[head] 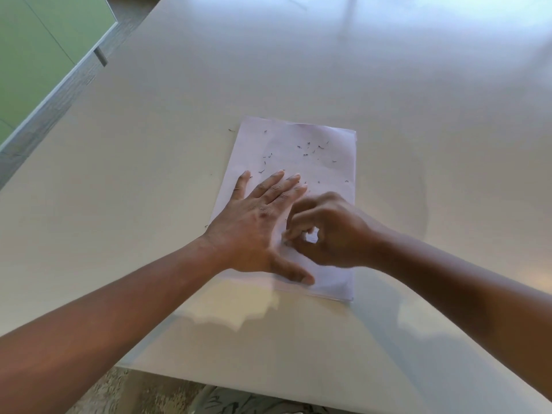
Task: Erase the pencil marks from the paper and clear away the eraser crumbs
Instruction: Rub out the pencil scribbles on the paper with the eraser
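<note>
The left hand [257, 222], fingers spread flat, pins the white rectangular paper sheet [325, 150] against sliding. At its 3 o'clock, the right hand [328, 231] pinches a small white eraser [311, 236]. Dark eraser crumbs [307, 147] lie toward 12 o'clock.

I see soft, even daylight, bright at the far right of the table [388, 70], where a pale sheen washes out the surface. A warmer patch glows on the near table. Shadows under both forearms are faint and diffuse. My right hand [331, 231] is smeared with motion blur; the left hand [257, 228] reads sharper. Wide-angle distortion bends the table's edges, and the lower corners go soft.
</note>
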The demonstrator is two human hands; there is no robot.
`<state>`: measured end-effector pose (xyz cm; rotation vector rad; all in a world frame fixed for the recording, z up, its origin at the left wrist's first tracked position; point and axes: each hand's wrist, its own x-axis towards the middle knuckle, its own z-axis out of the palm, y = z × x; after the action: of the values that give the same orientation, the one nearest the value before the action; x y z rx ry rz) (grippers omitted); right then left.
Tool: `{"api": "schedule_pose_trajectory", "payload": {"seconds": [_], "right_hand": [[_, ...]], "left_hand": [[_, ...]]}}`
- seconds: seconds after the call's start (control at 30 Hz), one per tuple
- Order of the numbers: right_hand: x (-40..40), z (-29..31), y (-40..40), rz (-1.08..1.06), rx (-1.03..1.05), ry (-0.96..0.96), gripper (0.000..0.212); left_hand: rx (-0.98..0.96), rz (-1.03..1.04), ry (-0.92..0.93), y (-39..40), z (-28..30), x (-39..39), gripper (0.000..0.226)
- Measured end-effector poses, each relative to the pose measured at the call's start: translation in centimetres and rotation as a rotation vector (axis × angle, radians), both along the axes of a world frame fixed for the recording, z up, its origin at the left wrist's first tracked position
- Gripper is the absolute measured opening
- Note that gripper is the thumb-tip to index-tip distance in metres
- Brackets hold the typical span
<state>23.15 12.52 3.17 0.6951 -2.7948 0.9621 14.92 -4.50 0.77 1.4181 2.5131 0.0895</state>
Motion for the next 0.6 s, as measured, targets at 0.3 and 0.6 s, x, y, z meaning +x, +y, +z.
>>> {"api": "schedule_pose_trajectory", "payload": {"seconds": [0.3, 0.6], "right_hand": [[0.3, 0.1, 1.0, 0.180, 0.030, -0.079, 0.006], [0.1, 0.2, 1.5, 0.239, 0.040, -0.034, 0.009]], "left_hand": [[0.005, 0.006, -0.019, 0.0, 0.1, 0.1, 0.148], [-0.002, 0.015, -0.026, -0.1, 0.2, 0.1, 0.150]]}}
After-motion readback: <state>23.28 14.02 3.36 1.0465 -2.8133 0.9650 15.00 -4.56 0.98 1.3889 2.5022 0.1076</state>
